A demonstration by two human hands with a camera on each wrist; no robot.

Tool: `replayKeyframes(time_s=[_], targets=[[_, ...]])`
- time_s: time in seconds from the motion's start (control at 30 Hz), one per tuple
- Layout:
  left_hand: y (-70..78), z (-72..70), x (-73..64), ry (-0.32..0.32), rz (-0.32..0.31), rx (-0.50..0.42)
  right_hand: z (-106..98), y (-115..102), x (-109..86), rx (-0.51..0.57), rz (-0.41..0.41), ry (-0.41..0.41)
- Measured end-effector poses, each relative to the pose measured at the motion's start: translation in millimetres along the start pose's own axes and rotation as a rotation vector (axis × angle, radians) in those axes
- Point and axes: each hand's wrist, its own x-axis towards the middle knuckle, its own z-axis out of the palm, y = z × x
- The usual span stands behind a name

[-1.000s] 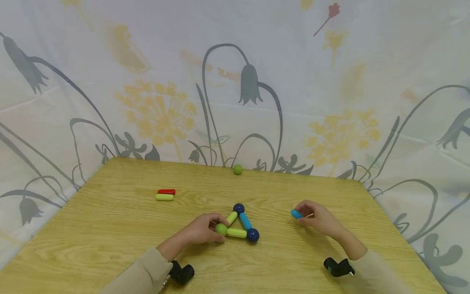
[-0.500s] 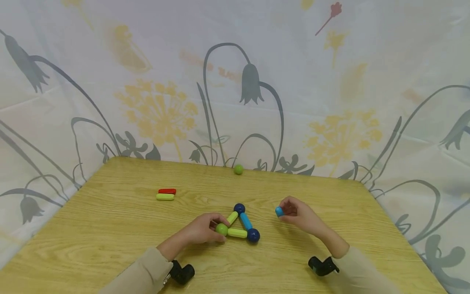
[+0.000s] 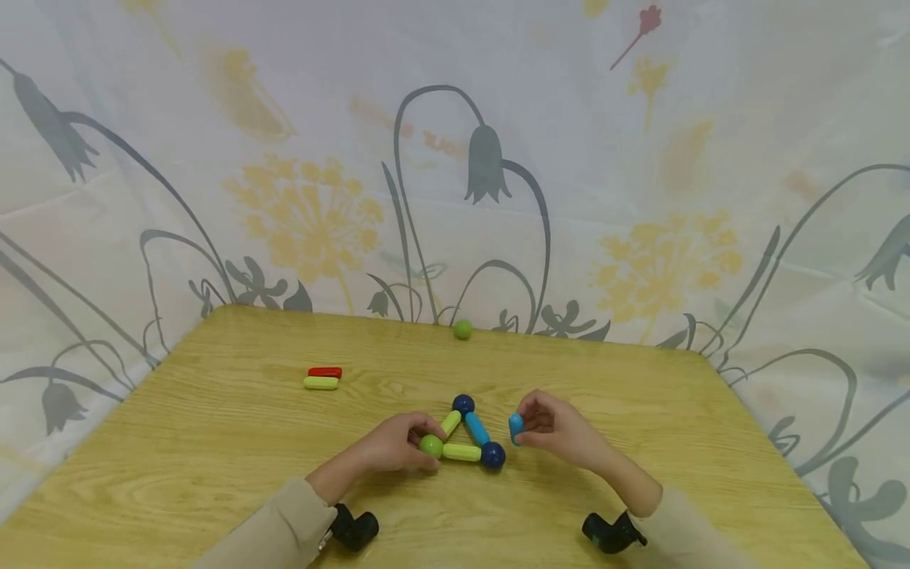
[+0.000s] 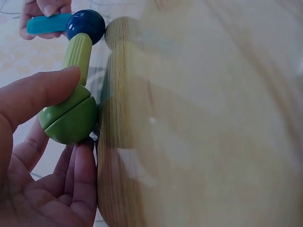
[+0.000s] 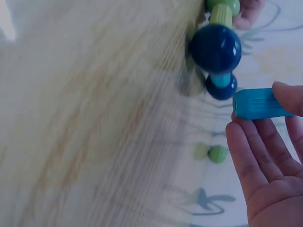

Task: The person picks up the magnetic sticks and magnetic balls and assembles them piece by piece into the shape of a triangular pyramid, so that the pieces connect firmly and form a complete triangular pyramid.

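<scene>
A flat triangle of magnetic rods and balls lies mid-table. Its corners are a green ball (image 3: 430,446), a far dark blue ball (image 3: 464,405) and a near dark blue ball (image 3: 493,455). Two yellow-green rods (image 3: 462,453) and one blue rod (image 3: 477,429) join them. My left hand (image 3: 393,444) holds the green ball between thumb and fingers, as the left wrist view shows. Just right of the triangle, my right hand (image 3: 562,427) pinches a loose blue rod (image 5: 261,103), held upright near the near dark blue ball.
A red rod (image 3: 325,371) and a yellow-green rod (image 3: 321,383) lie side by side at the back left. Another green ball (image 3: 463,329) sits at the table's far edge, against the flower-printed curtain (image 3: 327,197).
My right hand has moved left toward the triangle, and the blue rod in it has turned upright. My left hand stays on the green ball.
</scene>
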Motion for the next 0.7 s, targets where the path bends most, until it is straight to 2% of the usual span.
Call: replayKeyframes(time_s=[0.27,0.7], targets=[[0.1,1.6,-1.2,0.001,0.004,-0.003,16,-10,3.8,0.067,-0.056,-0.044],[-4.0,-1.6,-1.8,-0.027,0.044,-0.038,23,1,10.3,-0.035,-0.086,-0.108]])
